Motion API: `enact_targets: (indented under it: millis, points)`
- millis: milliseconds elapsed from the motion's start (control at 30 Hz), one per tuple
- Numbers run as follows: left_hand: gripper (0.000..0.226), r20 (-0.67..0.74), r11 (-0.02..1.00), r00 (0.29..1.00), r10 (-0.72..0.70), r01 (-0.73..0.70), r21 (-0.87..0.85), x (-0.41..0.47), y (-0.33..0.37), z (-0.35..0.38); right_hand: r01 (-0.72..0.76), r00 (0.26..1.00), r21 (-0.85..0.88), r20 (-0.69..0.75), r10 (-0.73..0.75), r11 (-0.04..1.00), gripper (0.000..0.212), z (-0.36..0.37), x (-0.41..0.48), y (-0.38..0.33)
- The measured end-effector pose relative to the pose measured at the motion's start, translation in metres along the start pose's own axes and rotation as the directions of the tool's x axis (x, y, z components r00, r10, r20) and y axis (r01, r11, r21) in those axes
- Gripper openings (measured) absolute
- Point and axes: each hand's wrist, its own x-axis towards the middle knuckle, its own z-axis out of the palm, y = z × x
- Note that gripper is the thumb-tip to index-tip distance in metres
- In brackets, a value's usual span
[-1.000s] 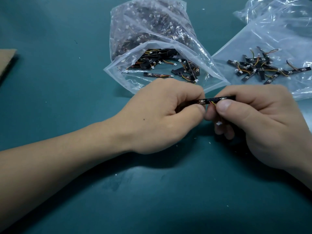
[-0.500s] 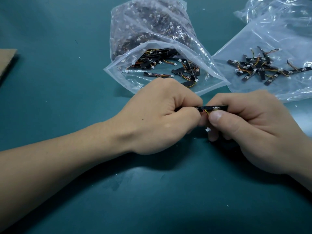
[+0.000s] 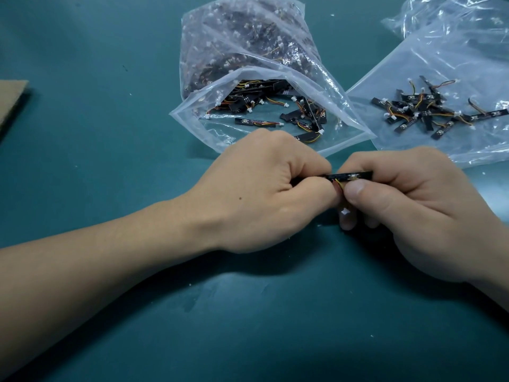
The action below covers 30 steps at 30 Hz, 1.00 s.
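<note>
We had one black PCB strip (image 3: pixel 349 177) pinched btwn both hands, low over the green mat (image 3: pixel 110 161) & just in front of the open bag (image 3: pixel 220 139). Left hand (image 3: pixel 264 194) was curled tight round the strip's left end, hiding most of it. Right hand (image 3: pixel 413 210) pinched the other end, thumb on the near edge, index behind. The orange/yellow lead (image 3: pixel 339 186) hung down to a white connector (image 3: pixel 344 212) by the right fingers. We judged this as mid-step, handling a single piece: out of the bulk bag, not yet laid w/ the loose pile (image 3: pixel 421 111) on the flat bag (image 3: pixel 413 59) at right. Next move prob. needs the left hand to let go so the right can carry it over w/o snagging the lead
</note>
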Motion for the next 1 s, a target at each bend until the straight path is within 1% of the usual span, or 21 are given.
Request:
enact_targets:
  millis: [200, 333, 500, 667, 867, 1000]
  points:
    - [0.043, -0.011, 0.998, 0.999, 0.045, -0.044, 0.042, 0.0007, -0.0006, 0.0003, -0.059, 0.996, -0.001, -0.064, 0.058, 0.998, 0.023, 0.0014, 0.0019, -0.0008]
    - [0.043, -0.027, 0.997, 0.998, 0.058, -0.056, 0.059, 0.0006, -0.0015, 0.001, -0.044, 0.996, -0.02, -0.079, 0.042, 0.999, 0.027, 0.0019, 0.0021, -0.0044]
    - [0.041, -0.027, 0.996, 0.998, 0.062, -0.06, 0.06, 0.0003, -0.0009, 0.0013, -0.048, 0.996, -0.035, -0.081, 0.045, 0.998, 0.026, 0.002, 0.003, -0.0056]
    - [0.042, -0.032, 0.994, 0.997, 0.063, -0.06, 0.092, -0.0002, -0.002, 0.0022, -0.068, 0.993, -0.056, -0.103, 0.062, 0.996, 0.034, 0.0028, 0.0032, -0.0054]
    - [0.036, -0.035, 0.984, 0.996, 0.082, -0.075, 0.164, -0.0011, -0.0016, 0.0031, -0.076, 0.993, -0.068, -0.097, 0.069, 0.995, 0.021, 0.002, 0.0023, -0.0053]
    - [0.035, -0.033, 0.981, 0.994, 0.1, -0.093, 0.17, -0.0013, -0.0013, 0.0027, -0.043, 0.995, -0.084, -0.094, 0.035, 0.996, 0.027, 0.0021, 0.0017, -0.0057]
